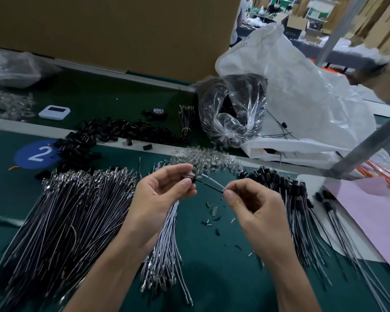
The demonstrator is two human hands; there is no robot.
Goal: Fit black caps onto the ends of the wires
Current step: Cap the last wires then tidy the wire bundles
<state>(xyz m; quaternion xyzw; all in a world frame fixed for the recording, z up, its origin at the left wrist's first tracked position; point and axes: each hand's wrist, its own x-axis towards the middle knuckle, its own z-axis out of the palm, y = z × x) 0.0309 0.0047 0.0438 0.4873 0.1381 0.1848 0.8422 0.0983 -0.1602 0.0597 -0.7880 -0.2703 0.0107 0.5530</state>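
Pinching a black cap, the left hand faces the right hand, which pinches a white wire. Fingertips partly hide the cap.

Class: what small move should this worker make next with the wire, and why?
Probably push the wire with the right hand toward the left hand, seating its end in the black cap pinched there. The cap already sits at the wire's end, both hands grip, and capped wires lie piled to the right.
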